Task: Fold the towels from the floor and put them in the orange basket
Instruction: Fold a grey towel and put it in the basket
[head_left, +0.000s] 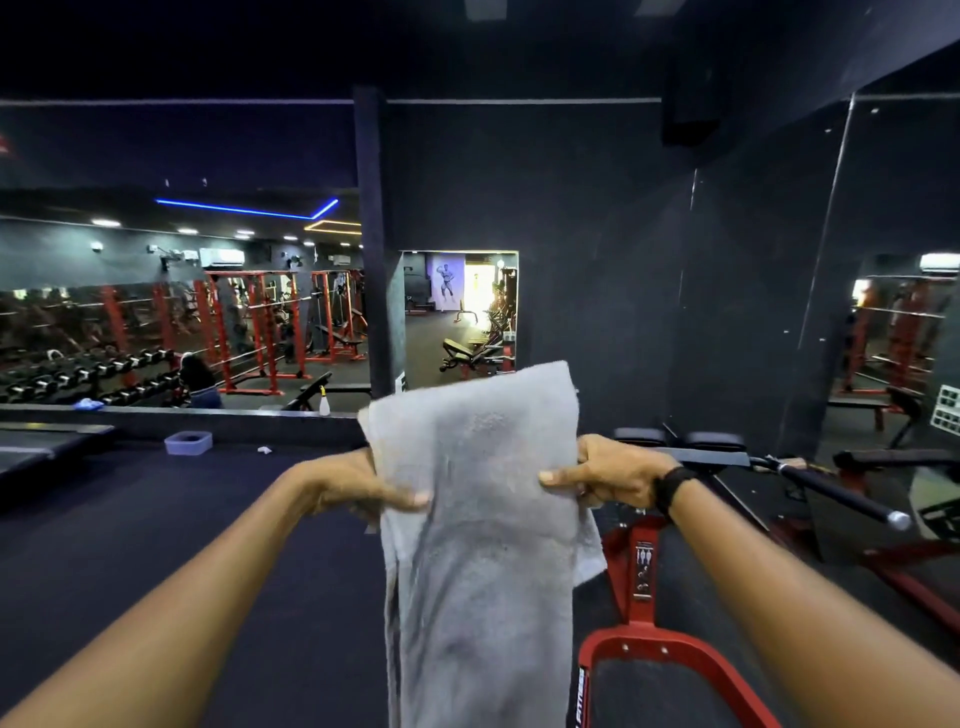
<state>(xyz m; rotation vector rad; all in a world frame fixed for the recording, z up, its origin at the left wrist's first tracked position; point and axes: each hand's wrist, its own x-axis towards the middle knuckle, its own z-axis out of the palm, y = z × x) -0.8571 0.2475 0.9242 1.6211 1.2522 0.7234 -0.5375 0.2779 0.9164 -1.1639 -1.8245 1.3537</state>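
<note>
Above the dark floor (156, 519), left hand (358, 491) and right hand (608, 480) each pinch a side of the grey towel (478, 519) — seemingly doubled lengthwise — hanging upright.

The room around me is dark. Bright light glares from a doorway (480, 288) far past my hands. The edges bend, and my arms look blurry.

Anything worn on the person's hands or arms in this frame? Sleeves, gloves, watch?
Both forearms are bare, with no sleeves in view and no gloves. The left hand has nothing on it or its wrist. The right hand has a black wristband at the wrist, maybe a watch; no face visible.
</note>
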